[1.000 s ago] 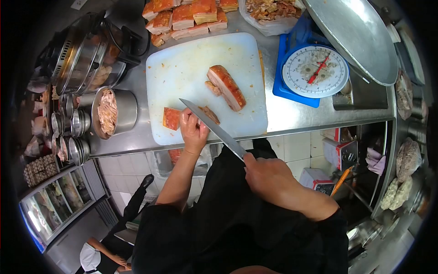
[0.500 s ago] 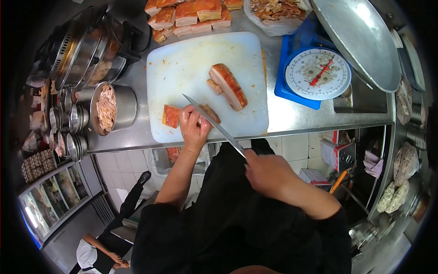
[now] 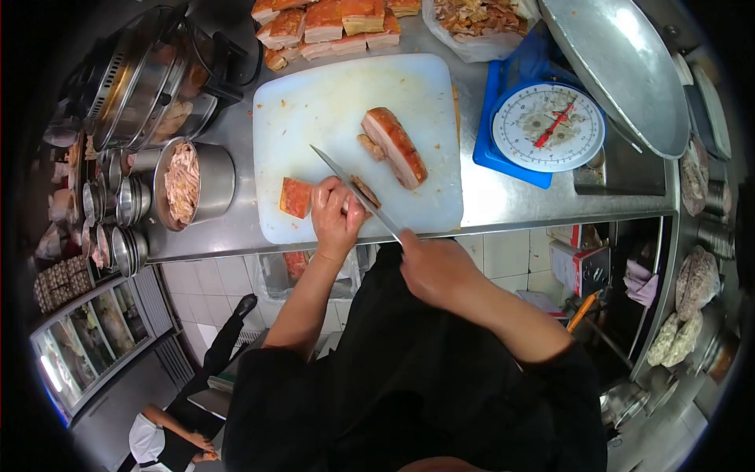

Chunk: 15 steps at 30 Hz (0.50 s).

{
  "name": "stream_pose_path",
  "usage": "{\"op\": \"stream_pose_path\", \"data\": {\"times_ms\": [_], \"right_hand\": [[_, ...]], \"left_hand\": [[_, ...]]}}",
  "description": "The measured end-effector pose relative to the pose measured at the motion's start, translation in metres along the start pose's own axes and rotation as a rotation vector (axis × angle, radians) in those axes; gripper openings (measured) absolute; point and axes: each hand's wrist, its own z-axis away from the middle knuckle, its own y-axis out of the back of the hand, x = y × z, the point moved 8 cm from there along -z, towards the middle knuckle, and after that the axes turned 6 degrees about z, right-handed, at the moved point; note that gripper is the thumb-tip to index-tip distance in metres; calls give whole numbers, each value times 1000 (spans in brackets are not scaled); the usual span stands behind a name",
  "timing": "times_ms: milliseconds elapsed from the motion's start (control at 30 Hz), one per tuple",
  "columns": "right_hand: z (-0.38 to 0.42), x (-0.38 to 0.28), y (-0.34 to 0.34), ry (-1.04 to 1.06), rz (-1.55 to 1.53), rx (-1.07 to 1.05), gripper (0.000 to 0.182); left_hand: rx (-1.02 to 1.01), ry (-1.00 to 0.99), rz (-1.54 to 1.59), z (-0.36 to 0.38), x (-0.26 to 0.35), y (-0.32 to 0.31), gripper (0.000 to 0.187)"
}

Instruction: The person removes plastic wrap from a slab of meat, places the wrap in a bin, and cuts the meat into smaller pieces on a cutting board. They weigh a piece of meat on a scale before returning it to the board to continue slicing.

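Observation:
My right hand [image 3: 442, 271] grips a long knife [image 3: 381, 219] by its handle, which the fingers hide. The blade slants up and left across the front of the white cutting board [image 3: 314, 110]. My left hand [image 3: 338, 219] has curled fingers pressed on a piece of roast pork [image 3: 364, 189], mostly hidden by the hand and the blade. Just left of that hand lies a square pork chunk [image 3: 296, 197] with reddish skin. Farther back on the board is a longer slab of roast pork [image 3: 397, 149], with a small scrap [image 3: 371, 148] against its left side.
Stacked pork blocks [image 3: 324, 27] and a plastic bag of meat scraps [image 3: 480, 23] lie behind the board. A blue dial scale [image 3: 548, 126] stands right, a metal pot of shredded meat [image 3: 216, 189] left. Another person [image 3: 149, 436] is at lower left. A bin [image 3: 303, 275] sits below the counter edge.
My right hand has moved left and up with the knife, so the blade has slid forward and its tip sits slightly farther up-left. My left hand has stayed nearly in place.

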Motion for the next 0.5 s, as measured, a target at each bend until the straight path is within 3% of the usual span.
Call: {"op": "stream_pose_path", "data": {"times_ms": [33, 200, 433, 500], "right_hand": [[-16, -1, -2, 48, 26, 77, 22], [-3, 5, 6, -26, -27, -13, 23], [-40, 38, 8, -62, -36, 19, 33], [-32, 57, 19, -82, -67, 122, 37]], "left_hand": [[3, -2, -1, 0, 1, 0, 18], [8, 17, -1, -1, 0, 0, 16], [43, 10, 20, 1, 0, 4, 16], [-53, 72, 32, 2, -3, 2, 25]]}}
